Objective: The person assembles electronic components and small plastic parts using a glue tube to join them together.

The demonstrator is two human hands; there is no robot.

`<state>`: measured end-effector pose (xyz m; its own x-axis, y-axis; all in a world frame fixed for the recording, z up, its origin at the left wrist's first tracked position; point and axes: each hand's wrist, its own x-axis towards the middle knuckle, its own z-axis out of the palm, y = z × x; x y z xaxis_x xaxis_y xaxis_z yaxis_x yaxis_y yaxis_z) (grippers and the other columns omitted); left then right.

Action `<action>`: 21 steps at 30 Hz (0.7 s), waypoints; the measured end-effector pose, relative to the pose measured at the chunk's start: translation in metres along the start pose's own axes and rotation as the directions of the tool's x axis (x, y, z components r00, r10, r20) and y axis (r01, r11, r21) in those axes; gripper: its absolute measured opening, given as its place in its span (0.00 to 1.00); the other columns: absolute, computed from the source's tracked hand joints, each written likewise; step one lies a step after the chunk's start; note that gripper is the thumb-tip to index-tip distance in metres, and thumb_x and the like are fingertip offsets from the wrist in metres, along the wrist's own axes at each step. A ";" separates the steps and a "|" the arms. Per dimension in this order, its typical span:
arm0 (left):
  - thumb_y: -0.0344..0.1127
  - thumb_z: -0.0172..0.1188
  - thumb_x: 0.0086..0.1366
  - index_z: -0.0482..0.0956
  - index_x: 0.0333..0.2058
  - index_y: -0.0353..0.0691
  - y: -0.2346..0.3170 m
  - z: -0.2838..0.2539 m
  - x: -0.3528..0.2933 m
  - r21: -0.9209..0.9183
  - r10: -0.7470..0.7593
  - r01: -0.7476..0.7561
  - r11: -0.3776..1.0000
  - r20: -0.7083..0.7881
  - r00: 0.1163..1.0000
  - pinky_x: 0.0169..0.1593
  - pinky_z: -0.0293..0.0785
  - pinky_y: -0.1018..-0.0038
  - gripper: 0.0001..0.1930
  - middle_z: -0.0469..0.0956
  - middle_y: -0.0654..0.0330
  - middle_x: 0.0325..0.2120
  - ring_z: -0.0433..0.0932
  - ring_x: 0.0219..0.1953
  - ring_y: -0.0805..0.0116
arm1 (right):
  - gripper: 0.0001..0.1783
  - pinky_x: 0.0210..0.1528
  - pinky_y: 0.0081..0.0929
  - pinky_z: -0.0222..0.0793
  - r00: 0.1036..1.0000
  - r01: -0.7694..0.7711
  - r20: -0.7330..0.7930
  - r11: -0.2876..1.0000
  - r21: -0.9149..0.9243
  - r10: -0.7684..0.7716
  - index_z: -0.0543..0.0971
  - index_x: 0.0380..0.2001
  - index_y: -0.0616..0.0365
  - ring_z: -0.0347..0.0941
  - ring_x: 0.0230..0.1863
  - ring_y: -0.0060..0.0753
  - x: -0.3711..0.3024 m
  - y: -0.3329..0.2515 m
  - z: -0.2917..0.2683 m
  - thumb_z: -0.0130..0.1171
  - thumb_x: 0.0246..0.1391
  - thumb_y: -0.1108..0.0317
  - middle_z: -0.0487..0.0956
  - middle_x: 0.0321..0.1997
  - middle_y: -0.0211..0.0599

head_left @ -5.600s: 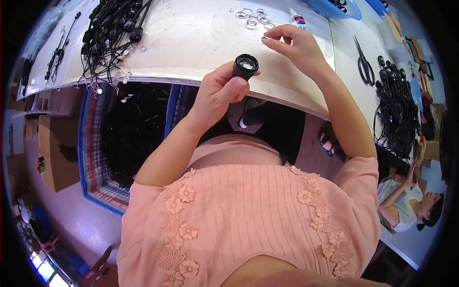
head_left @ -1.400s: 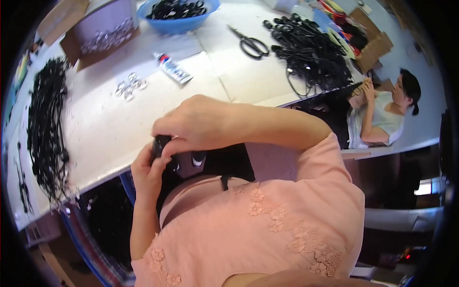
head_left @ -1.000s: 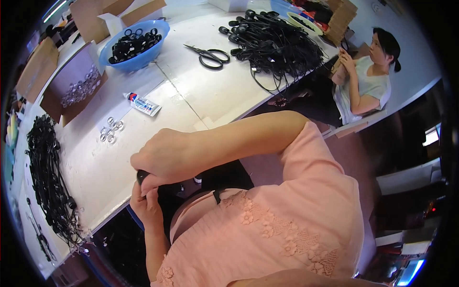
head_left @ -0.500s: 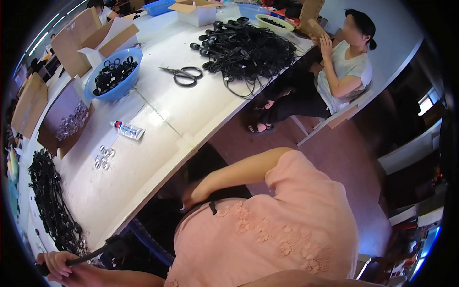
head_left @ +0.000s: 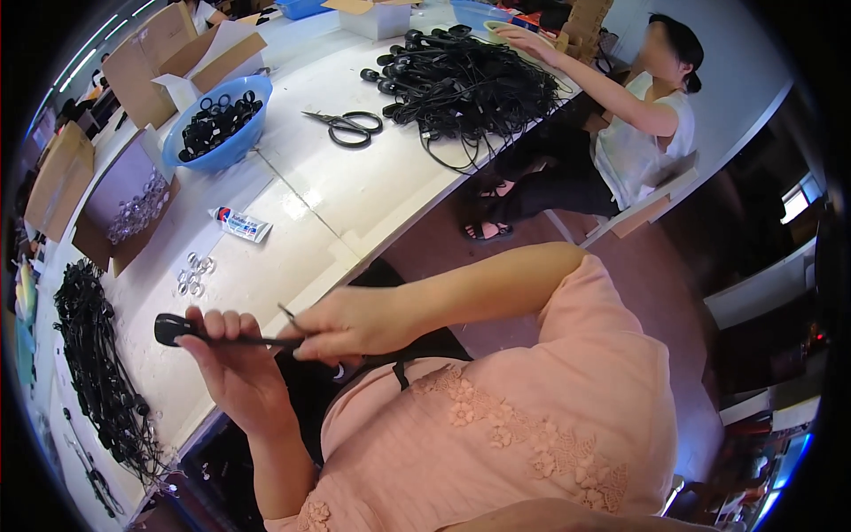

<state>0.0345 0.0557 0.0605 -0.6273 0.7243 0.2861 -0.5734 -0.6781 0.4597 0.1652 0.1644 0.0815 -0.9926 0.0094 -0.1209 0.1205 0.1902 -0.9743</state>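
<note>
My left hand (head_left: 238, 359) is closed around a black corded device (head_left: 170, 330) with a rounded head and a thin dark stem. Its head sticks out past my thumb, over the near table edge. At the stem's other end, my right hand (head_left: 359, 321) is closed on it with pinched fingers. A thin dark end pokes up beside these fingers; I cannot make out what it is. Just beyond my left hand lie several small clear round pieces (head_left: 191, 282) on the white table (head_left: 297, 244). A glue-like tube (head_left: 242, 225) lies behind them.
Black-handled scissors (head_left: 353, 131), a blue bowl (head_left: 222, 158) of black rings and a cardboard box (head_left: 152, 238) of clear pieces stand farther back. Black corded devices form a large heap (head_left: 470, 93) and a bundle at left (head_left: 99, 359). A seated co-worker (head_left: 643, 133) reaches over the table.
My left hand has come up and rightward from the lower left with the black device. My right hand has risen from my lap to its stem. The co-worker's arm now stretches over the table.
</note>
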 end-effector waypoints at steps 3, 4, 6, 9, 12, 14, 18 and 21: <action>0.41 0.44 0.65 0.55 0.54 0.38 -0.002 -0.001 0.002 0.388 -0.029 0.065 0.919 -0.098 0.995 0.48 0.60 0.74 0.22 0.66 0.59 0.41 0.65 0.43 0.71 | 0.20 0.26 0.20 0.63 0.973 -0.091 -0.224 0.987 -0.134 0.059 0.66 0.51 0.54 0.66 0.22 0.20 -0.021 -0.021 -0.027 0.45 0.53 0.64 0.70 0.20 0.29; 0.36 0.45 0.64 0.54 0.55 0.37 -0.002 -0.009 0.004 0.481 -0.034 0.061 0.875 -0.065 0.997 0.50 0.58 0.73 0.22 0.66 0.57 0.45 0.64 0.45 0.70 | 0.21 0.26 0.21 0.64 0.951 -0.124 -0.307 0.965 -0.233 0.048 0.65 0.51 0.53 0.67 0.23 0.20 -0.030 -0.030 -0.040 0.46 0.52 0.65 0.71 0.22 0.30; 0.35 0.45 0.63 0.56 0.54 0.37 0.002 -0.022 0.003 0.645 0.004 0.024 0.764 -0.041 0.999 0.50 0.58 0.73 0.22 0.66 0.57 0.45 0.65 0.45 0.70 | 0.22 0.28 0.22 0.65 0.888 -0.220 -0.460 0.883 -0.415 0.006 0.66 0.51 0.52 0.68 0.27 0.21 -0.041 -0.041 -0.070 0.46 0.50 0.66 0.73 0.26 0.32; 0.29 0.45 0.61 0.61 0.52 0.35 0.006 -0.043 0.006 0.802 0.027 -0.001 0.597 -0.019 0.999 0.51 0.58 0.75 0.19 0.67 0.58 0.44 0.65 0.45 0.70 | 0.22 0.32 0.23 0.65 0.777 -0.372 -0.624 0.737 -0.564 -0.086 0.69 0.50 0.50 0.69 0.31 0.22 -0.061 -0.060 -0.131 0.47 0.49 0.66 0.74 0.29 0.34; 0.28 0.46 0.61 0.63 0.50 0.34 0.009 -0.063 0.011 0.876 0.075 -0.052 0.479 0.019 0.997 0.50 0.60 0.76 0.17 0.67 0.57 0.43 0.66 0.44 0.71 | 0.21 0.35 0.30 0.67 0.674 -0.569 -0.677 0.378 -0.730 -0.295 0.71 0.48 0.48 0.72 0.32 0.28 -0.074 -0.073 -0.204 0.47 0.48 0.64 0.76 0.32 0.37; 0.26 0.47 0.60 0.65 0.47 0.33 0.005 -0.075 0.016 0.893 0.084 -0.027 0.448 -0.012 0.996 0.49 0.61 0.77 0.16 0.67 0.57 0.43 0.66 0.43 0.72 | 0.16 0.36 0.37 0.69 0.593 -0.766 -0.718 0.020 -0.643 -0.365 0.74 0.41 0.52 0.73 0.34 0.41 -0.082 -0.075 -0.253 0.48 0.46 0.64 0.76 0.32 0.45; 0.25 0.47 0.60 0.67 0.45 0.32 0.004 -0.084 0.016 0.915 0.071 0.036 0.402 -0.070 0.995 0.44 0.63 0.81 0.13 0.69 0.59 0.41 0.67 0.41 0.75 | 0.16 0.39 0.41 0.69 0.393 -0.919 -0.823 -0.179 -0.350 -0.410 0.75 0.40 0.51 0.74 0.37 0.43 -0.075 -0.046 -0.332 0.49 0.46 0.64 0.77 0.36 0.42; 0.25 0.47 0.60 0.68 0.43 0.33 0.005 -0.088 0.013 0.936 0.080 -0.010 0.352 -0.019 0.997 0.41 0.63 0.83 0.11 0.69 0.61 0.37 0.67 0.37 0.77 | 0.15 0.39 0.40 0.69 0.375 -0.925 -0.829 -0.101 -0.367 -0.416 0.76 0.38 0.53 0.73 0.40 0.43 -0.056 -0.018 -0.356 0.44 0.47 0.69 0.76 0.37 0.45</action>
<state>-0.0230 0.0505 -0.0073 -0.6809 0.6655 0.3058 0.2981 -0.1296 0.9457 0.2136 0.5098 0.1731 -0.4335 0.7380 0.5171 0.9005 0.3327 0.2800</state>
